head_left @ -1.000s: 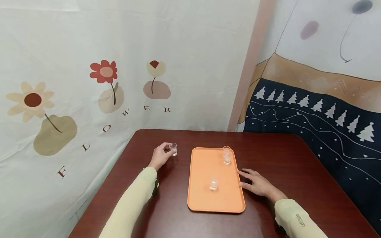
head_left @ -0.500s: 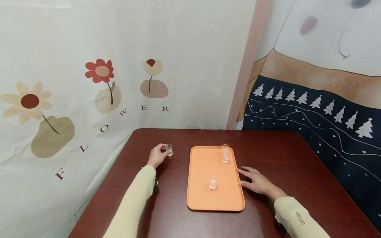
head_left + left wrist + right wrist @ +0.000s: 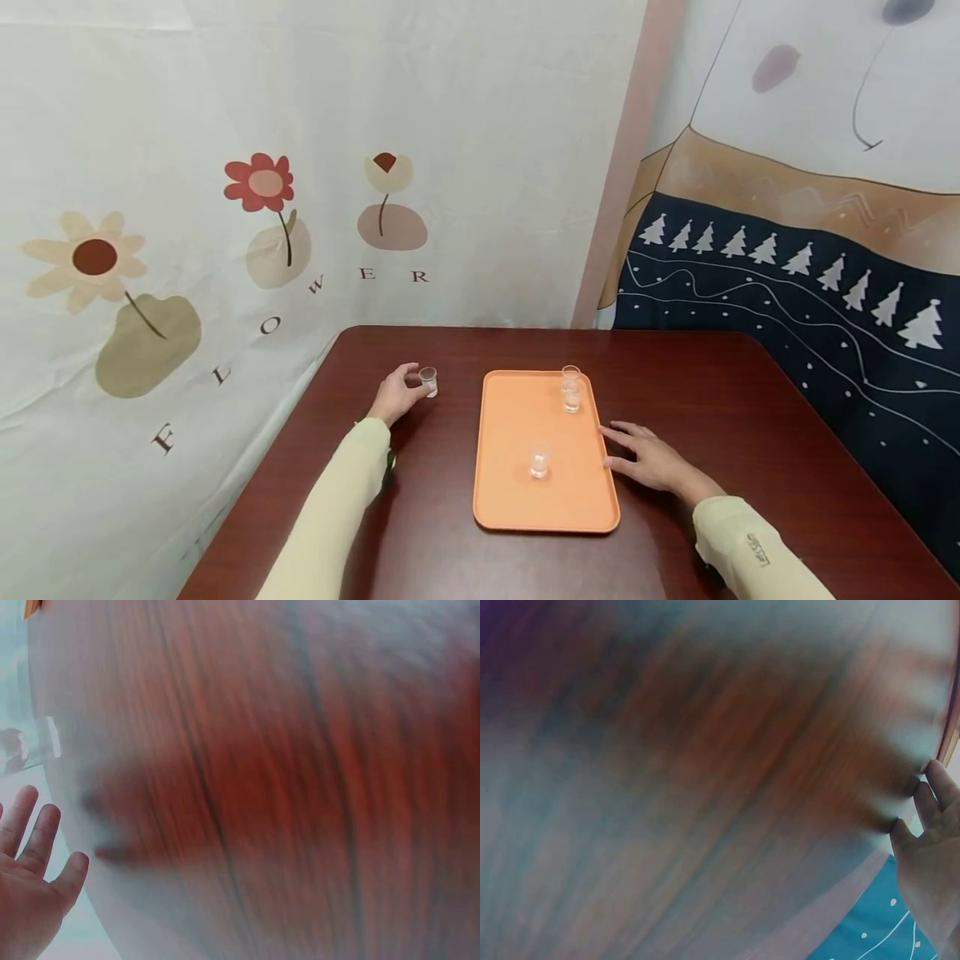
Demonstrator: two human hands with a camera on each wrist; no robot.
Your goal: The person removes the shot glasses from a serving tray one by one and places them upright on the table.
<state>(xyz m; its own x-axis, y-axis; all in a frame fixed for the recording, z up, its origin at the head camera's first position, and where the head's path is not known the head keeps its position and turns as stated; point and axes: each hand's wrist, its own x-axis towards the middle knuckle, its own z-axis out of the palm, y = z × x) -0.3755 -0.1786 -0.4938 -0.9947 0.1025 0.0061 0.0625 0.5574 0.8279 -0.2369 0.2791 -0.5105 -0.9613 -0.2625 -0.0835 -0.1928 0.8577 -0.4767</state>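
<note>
A small clear shot glass (image 3: 429, 382) stands upright on the table, left of the orange tray (image 3: 517, 508). My left hand (image 3: 397, 396) is right beside this glass, its thumb tip overlapping the glass's side in the head view. In the left wrist view, that hand's fingers (image 3: 69, 881) are spread and fairly straight, with the shot glass (image 3: 51, 739) past their tips. My right hand (image 3: 652, 458) lies with parted fingers at the tray's right edge, fingertips against the rim. Another shot glass (image 3: 539, 463) stands on the tray's near half.
Two more shot glasses stand close together at the tray's far right corner, the front one (image 3: 572, 402) overlapping the back one (image 3: 570, 375). The dark red table (image 3: 675, 375) ends at a printed wall cloth (image 3: 510, 167). A navy tree-patterned cloth (image 3: 750, 292) hangs at the right.
My left hand has moved left with the shot glass and set it down. Its thumb has since loosened and drawn back a little. The right hand stays at the tray's edge.
</note>
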